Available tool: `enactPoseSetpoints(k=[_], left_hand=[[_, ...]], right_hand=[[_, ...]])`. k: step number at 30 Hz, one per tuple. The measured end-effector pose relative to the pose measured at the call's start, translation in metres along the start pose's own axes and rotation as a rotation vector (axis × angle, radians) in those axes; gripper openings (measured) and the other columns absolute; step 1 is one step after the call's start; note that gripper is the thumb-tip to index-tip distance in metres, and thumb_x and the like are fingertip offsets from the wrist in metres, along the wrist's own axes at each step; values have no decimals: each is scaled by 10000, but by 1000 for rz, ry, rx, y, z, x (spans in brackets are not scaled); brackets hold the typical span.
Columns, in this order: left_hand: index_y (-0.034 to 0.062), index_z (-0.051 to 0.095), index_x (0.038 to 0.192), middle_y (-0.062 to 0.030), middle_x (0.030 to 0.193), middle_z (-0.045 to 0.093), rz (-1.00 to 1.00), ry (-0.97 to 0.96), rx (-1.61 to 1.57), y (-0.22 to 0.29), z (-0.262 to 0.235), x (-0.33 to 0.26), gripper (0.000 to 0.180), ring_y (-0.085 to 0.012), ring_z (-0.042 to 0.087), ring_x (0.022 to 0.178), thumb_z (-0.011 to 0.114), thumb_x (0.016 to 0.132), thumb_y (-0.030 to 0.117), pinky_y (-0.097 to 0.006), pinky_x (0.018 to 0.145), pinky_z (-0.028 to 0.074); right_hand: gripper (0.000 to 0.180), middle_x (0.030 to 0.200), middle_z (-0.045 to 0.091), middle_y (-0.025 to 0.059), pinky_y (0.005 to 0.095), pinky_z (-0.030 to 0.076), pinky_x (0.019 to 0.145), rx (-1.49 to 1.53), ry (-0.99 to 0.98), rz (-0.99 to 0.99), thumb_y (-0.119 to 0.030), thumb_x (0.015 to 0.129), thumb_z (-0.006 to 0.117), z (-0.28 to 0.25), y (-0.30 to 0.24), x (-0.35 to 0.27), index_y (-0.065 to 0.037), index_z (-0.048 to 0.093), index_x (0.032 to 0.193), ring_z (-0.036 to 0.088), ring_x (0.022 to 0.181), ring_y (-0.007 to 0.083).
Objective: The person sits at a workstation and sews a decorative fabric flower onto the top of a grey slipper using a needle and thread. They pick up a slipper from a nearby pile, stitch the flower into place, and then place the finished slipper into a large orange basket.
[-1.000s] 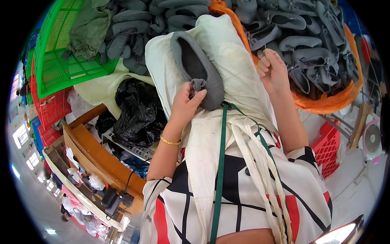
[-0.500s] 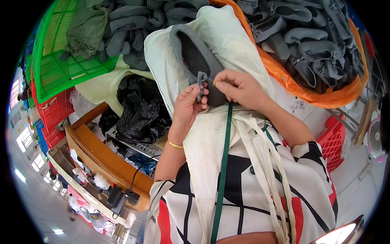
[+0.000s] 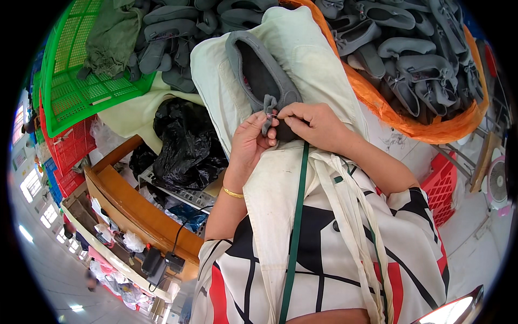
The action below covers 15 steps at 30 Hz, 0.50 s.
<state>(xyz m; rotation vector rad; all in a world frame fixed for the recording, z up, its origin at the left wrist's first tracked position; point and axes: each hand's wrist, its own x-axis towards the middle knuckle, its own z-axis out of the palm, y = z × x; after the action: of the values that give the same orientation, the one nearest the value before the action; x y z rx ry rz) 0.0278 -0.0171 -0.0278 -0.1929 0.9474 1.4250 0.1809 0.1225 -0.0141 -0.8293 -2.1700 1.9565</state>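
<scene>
A grey slip-on shoe (image 3: 253, 70) rests on a white padded cushion (image 3: 307, 70) before me, its opening facing up. My left hand (image 3: 252, 137) pinches a small grey fabric bow (image 3: 268, 108) upright over the shoe's near end. Whether the bow is joined to the shoe I cannot tell. From the right, my right hand (image 3: 318, 125) closes its thumb and forefinger on a thin needle (image 3: 275, 115), which reaches to the bow's middle. Part of the shoe's toe is hidden behind my hands.
Grey shoes fill an orange sack (image 3: 431, 132) at the far right and a green basket (image 3: 75, 110) at the far left. Black plastic bags (image 3: 186, 151) and a wooden bench (image 3: 140, 208) lie left of me. A red crate (image 3: 440, 189) and a fan (image 3: 497, 181) stand right.
My right hand has shifted slightly left and down, closer to the bow, and the needle now shows between its fingertips and the bow. My left hand stays almost still on the bow.
</scene>
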Motion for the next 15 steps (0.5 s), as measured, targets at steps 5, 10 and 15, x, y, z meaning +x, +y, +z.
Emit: enactPoseSetpoints(k=[5,10,15], left_hand=[[-10,635,1137,-49,906,673,2,3,2,0,2,0,255,-92,585,672,568,1020,207,-236,579,512],[8,643,1118,-52,909,686,-2,31,6,0,3,-1,223,-90,598,675,591,1007,194,-236,583,524],[28,648,1095,-72,923,710,64,115,94,-5,2,-2,176,-96,640,693,668,952,128,-238,601,550]], right_hand=[[182,851,705,144,330,522,689,-12,21,-40,-132,914,586,2,4,0,-52,693,1037,670,710,273],[183,854,705,152,338,521,683,-8,15,-44,-123,909,586,1,5,1,-48,693,1037,662,703,293],[181,831,690,129,316,507,698,-9,-41,-3,-115,912,586,-4,4,2,-35,681,1044,643,707,223]])
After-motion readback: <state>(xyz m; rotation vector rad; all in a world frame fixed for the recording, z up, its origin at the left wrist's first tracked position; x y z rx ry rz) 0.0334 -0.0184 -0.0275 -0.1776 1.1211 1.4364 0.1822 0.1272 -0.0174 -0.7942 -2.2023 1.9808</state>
